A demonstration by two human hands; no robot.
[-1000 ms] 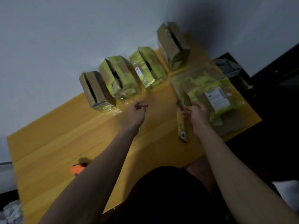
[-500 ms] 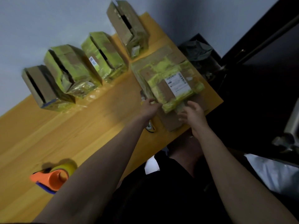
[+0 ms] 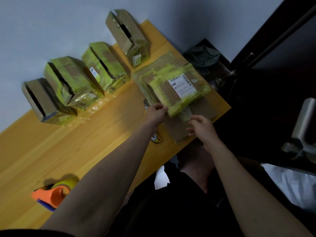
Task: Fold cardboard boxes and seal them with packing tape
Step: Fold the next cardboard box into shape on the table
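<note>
A stack of flattened cardboard boxes with yellow tape and a white label lies at the right end of the wooden table. My left hand pinches the near left corner of the top flat box. My right hand hovers with relaxed fingers over the stack's near edge, holding nothing. Several folded boxes stand along the wall: one, a second, a third and a taller one. An orange tape dispenser with yellow tape rests near the table's front left.
A yellow utility knife lies on the table under my left wrist. Dark furniture and a crumpled dark bag stand off the table's right end. A grey chair armrest is at the far right.
My view has swung right. My right hand let go of the knife, which now lies on the table. Both hands moved to the flat stack, and my left hand took hold of its corner.
</note>
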